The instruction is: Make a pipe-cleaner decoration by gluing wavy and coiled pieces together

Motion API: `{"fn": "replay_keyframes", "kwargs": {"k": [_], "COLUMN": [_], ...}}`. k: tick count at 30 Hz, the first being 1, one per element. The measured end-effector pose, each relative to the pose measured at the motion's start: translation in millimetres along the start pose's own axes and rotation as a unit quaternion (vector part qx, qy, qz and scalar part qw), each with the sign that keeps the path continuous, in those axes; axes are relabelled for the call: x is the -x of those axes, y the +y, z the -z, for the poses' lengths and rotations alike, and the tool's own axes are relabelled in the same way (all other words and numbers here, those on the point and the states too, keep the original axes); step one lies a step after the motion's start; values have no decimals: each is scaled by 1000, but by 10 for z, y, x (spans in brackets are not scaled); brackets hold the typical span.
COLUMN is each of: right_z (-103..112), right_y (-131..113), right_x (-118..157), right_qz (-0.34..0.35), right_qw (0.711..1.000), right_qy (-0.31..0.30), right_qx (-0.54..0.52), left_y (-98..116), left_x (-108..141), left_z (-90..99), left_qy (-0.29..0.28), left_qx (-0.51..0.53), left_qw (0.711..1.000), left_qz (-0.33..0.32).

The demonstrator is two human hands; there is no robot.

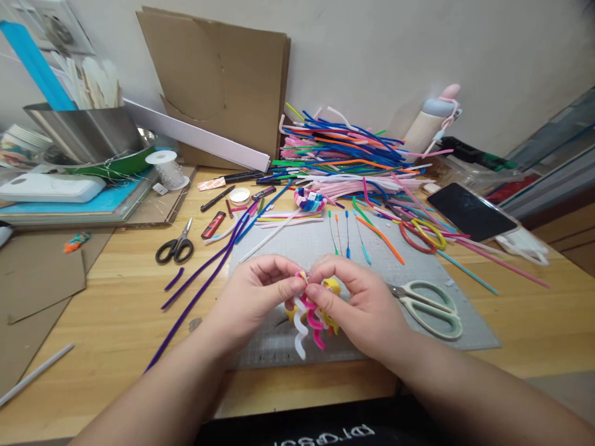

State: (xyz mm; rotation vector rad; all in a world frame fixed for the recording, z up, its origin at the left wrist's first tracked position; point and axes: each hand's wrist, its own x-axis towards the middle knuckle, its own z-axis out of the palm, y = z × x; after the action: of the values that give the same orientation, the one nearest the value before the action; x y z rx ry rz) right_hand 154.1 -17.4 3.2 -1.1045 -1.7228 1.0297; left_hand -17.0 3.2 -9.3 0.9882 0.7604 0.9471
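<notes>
Wall and table: a pale wall stands behind my wooden table (116, 297), with a brown cardboard sheet (223, 87) leaning at the far left.
Grey mat (465, 322): lies on the wood, beneath my two hands.
My left hand (260, 291): nearly closed, thumb and forefinger pinching the top of the curly strands (301, 328).
My right hand (357, 303): fingers curled in, thumb and forefinger pinched at the same top, close against my left fingertips.
Curly strands: one white and one bright pink, hanging in waves from my fingertips over the near middle of the mat.
Yellow piece (331, 286): just behind my right fingers, partly hidden; I can't tell whether I touch it.
Scissors: a green-handled pair (430, 310) right of my right hand, a black-handled pair (175, 249) farther left on the wood.
Far side: a heaped pile of coloured stems (344, 155), with a dark-screened phone (471, 210) to its right.
Left side: long purple stems (199, 269) slant across the wood.
</notes>
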Motion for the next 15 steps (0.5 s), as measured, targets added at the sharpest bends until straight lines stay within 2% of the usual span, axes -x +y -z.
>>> {"fn": "replay_keyframes", "kwargs": {"k": [3, 8, 15], "right_z": [13, 10, -9], "right_y": [13, 32, 19], "right_x": [1, 13, -2], "right_qz": [38, 50, -12], "right_qw": [998, 998, 998], "right_qy": [-1, 17, 1], "right_qx": [44, 32, -63], "left_y": [1, 3, -25], "left_x": [3, 16, 16], "left_z": [-8, -16, 4], "left_qy": [-2, -17, -35], "left_qx": [14, 50, 53], "left_qw": [1000, 999, 998], "left_qz": [1, 13, 9]}}
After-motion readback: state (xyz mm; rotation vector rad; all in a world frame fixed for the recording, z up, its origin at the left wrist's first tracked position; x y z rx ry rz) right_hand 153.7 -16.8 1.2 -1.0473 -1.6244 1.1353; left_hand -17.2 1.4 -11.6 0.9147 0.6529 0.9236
